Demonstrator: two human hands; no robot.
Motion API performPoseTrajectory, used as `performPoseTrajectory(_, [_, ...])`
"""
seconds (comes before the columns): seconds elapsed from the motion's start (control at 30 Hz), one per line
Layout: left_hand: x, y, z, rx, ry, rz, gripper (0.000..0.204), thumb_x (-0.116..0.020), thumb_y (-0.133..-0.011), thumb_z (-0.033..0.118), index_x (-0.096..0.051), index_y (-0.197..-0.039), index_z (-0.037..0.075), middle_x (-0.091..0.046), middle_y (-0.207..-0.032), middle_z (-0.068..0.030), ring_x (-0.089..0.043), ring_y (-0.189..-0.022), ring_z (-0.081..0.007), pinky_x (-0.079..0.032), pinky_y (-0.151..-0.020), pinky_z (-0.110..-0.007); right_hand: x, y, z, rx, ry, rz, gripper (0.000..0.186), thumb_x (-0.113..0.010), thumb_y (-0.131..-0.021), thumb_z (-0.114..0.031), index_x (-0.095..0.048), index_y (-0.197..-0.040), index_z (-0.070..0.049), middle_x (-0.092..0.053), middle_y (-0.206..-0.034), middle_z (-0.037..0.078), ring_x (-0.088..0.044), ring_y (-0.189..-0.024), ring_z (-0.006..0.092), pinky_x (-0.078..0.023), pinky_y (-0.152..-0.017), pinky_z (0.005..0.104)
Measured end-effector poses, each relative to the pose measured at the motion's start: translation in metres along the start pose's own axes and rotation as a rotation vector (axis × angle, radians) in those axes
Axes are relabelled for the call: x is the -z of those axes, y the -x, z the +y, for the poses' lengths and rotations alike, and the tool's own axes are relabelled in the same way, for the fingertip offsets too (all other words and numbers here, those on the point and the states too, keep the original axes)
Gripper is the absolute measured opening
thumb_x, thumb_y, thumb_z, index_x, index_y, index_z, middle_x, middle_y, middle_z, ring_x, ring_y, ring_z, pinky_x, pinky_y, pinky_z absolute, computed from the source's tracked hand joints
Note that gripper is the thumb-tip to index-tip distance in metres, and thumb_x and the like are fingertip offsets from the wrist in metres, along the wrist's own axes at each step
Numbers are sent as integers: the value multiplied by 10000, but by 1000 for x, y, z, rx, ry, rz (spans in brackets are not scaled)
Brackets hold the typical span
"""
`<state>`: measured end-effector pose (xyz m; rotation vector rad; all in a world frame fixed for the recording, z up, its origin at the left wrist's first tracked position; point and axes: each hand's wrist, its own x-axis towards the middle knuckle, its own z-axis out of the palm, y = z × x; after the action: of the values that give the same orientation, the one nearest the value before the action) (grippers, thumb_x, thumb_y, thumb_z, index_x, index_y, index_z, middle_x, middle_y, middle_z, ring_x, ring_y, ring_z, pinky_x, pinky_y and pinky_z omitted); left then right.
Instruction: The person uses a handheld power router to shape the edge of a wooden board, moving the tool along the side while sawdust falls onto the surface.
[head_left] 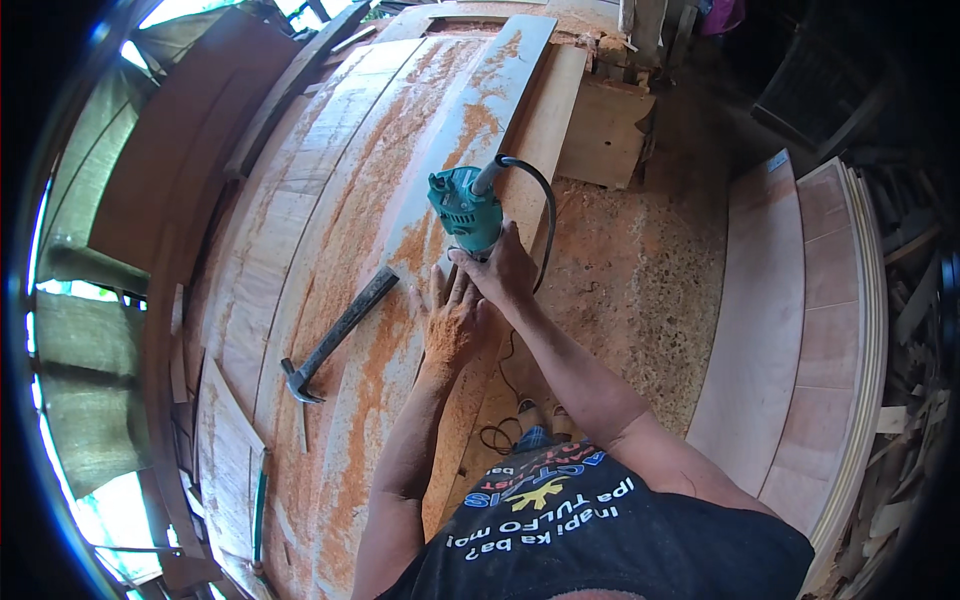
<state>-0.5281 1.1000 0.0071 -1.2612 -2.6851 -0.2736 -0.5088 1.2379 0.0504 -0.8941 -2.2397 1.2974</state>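
While sawdust coats left hand, right grips router.

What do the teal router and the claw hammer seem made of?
Teal router: probably plastic, satin-smooth, judging by its moulded, slotted housing. Claw hammer: likely steel head, by its grey metallic gleam; the dark, matte grip could be rubber.

Bright daylight shows around greenish sheeting on the left — rough, dusty floor to the right, deep shadow at the upper right
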Motion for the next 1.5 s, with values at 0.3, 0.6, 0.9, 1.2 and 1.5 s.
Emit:
performPoseTrajectory(0.3, [-9,-9,-2,-15,62,52,536,-581,-917,322,-504,-1408,121,-402,-1529,-59,-241,-1455,-389,-114,-1099,-715,5,-9,-1,10,56,-10,895,-808,-722,-500,-368,-1368,-64,-623,-1195,181,-647,-1050,350,-525,-853,458])
performPoseTrajectory(0.6, [-16,-18,-2,-12,36,52,547,-576,-927,336,-487,-1423,124,-385,-1540,-44,-223,-1467,-367,-87,-1118,-700,7,-20,1,-12,74,-19,900,-808,-720,-507,-365,-1368,-65,-633,-1190,166,-651,-1043,353,-519,-864,464])
performPoseTrajectory(0.9, [-12,-31,4,1,1,5,563,-555,-932,337,-453,-1446,133,-370,-1550,-44,-213,-1470,-378,-95,-1116,-699,3,-31,9,70,10,66,834,-799,-714,-545,-426,-1245,-21,-661,-1071,195,-665,-979,374,-509,-834,490])
performPoseTrajectory(1.2, [-14,-42,4,-2,2,-9,558,-539,-939,340,-450,-1451,136,-362,-1555,-47,-211,-1468,-386,-94,-1113,-703,7,-45,8,32,-28,31,857,-819,-722,-464,-396,-1358,-75,-612,-1223,162,-626,-1095,353,-497,-894,482])
performPoseTrajectory(1.5, [-14,-49,4,-11,45,-7,550,-530,-951,336,-451,-1446,111,-356,-1556,-60,-207,-1465,-396,-74,-1117,-707,6,-52,16,65,12,59,818,-802,-704,-564,-445,-1213,-32,-660,-1084,186,-667,-981,367,-510,-840,481])
